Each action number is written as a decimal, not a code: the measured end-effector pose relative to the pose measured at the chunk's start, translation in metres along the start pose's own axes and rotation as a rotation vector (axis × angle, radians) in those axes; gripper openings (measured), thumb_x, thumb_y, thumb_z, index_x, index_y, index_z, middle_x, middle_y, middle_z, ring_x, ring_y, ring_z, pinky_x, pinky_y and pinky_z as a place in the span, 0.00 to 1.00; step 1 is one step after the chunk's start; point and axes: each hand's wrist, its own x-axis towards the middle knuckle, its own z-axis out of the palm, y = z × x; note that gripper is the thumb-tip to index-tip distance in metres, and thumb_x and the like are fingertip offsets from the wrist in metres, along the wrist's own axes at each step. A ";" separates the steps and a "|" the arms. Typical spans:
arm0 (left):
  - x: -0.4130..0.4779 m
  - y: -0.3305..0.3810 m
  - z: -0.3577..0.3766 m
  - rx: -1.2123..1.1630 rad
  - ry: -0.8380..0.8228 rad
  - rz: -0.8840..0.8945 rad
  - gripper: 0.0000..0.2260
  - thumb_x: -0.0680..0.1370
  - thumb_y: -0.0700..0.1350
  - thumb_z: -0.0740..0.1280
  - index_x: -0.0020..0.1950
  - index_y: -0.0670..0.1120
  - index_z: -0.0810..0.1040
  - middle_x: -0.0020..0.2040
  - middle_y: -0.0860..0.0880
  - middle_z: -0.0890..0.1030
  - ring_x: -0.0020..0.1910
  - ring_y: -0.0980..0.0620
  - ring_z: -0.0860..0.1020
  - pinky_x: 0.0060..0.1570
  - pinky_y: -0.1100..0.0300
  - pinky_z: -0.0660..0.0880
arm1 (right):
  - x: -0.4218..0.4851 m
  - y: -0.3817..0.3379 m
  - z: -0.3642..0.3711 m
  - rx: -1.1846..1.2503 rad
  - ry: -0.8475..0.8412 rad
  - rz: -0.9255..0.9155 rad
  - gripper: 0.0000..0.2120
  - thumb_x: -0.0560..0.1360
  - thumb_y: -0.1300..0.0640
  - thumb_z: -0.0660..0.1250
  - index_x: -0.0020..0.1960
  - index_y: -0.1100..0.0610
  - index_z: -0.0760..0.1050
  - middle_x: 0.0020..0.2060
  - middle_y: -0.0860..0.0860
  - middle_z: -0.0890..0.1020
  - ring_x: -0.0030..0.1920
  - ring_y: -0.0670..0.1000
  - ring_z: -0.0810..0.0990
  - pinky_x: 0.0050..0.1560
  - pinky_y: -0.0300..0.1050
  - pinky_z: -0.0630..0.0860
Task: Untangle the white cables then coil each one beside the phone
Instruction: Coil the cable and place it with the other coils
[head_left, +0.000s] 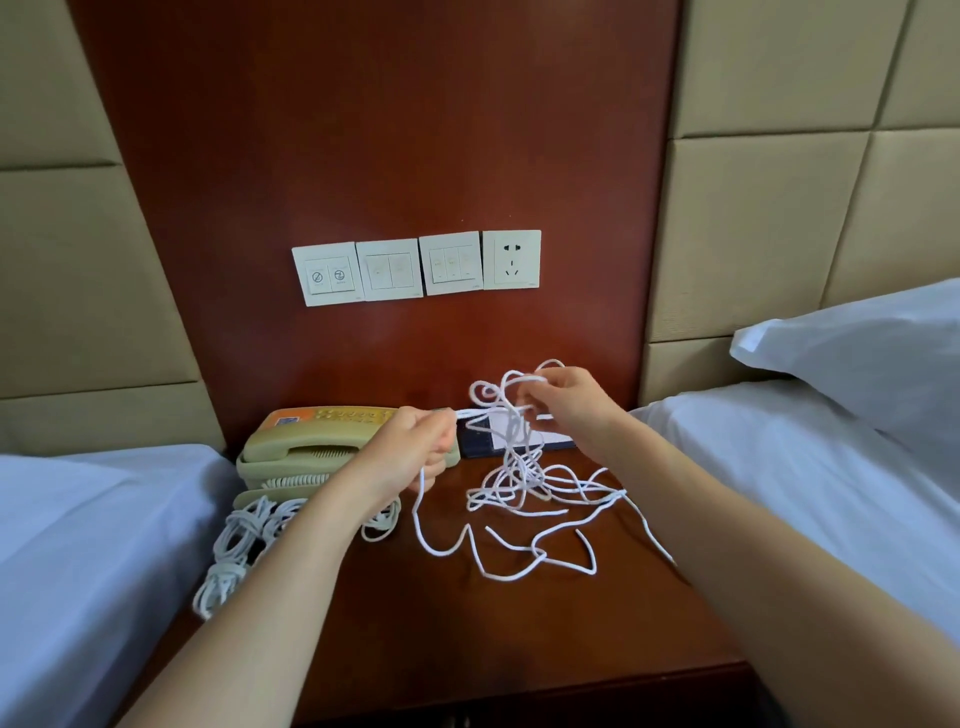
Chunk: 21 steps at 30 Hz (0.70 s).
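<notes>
A tangle of white cables (519, 483) lies on the dark wooden nightstand (467, 623), right of a beige phone (306, 447). My left hand (410, 447) is shut on one white strand and holds it taut in front of the phone; the strand's loose end trails down to the tabletop. My right hand (566, 402) pinches the knotted upper loops of the tangle, lifted above the table. Several coiled white cables (244, 540) lie in front of the phone at the nightstand's left edge.
A dark blue card folder (483, 441) lies behind the tangle against the wall panel. Wall switches and a socket (511, 260) sit above. Beds with white sheets flank the nightstand, with a pillow (857, 353) on the right one.
</notes>
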 end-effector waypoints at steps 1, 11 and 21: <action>-0.002 0.001 -0.003 -0.031 0.020 -0.001 0.18 0.79 0.37 0.52 0.29 0.47 0.58 0.24 0.51 0.55 0.21 0.56 0.52 0.23 0.66 0.51 | 0.002 0.000 -0.004 0.131 0.102 0.060 0.09 0.80 0.63 0.58 0.43 0.62 0.73 0.29 0.52 0.78 0.31 0.47 0.76 0.34 0.38 0.76; -0.007 -0.011 -0.027 -0.215 0.279 -0.080 0.16 0.76 0.38 0.52 0.28 0.48 0.57 0.24 0.53 0.56 0.21 0.56 0.53 0.23 0.65 0.48 | 0.003 0.013 -0.041 0.335 0.400 0.107 0.14 0.80 0.64 0.53 0.36 0.56 0.65 0.45 0.60 0.77 0.40 0.56 0.78 0.40 0.45 0.76; 0.001 -0.029 -0.049 -0.306 0.470 -0.151 0.15 0.77 0.38 0.52 0.30 0.47 0.58 0.24 0.53 0.56 0.17 0.58 0.54 0.20 0.71 0.50 | -0.011 0.053 -0.066 -0.845 0.034 0.070 0.15 0.76 0.46 0.65 0.39 0.56 0.68 0.33 0.50 0.74 0.33 0.47 0.71 0.34 0.42 0.66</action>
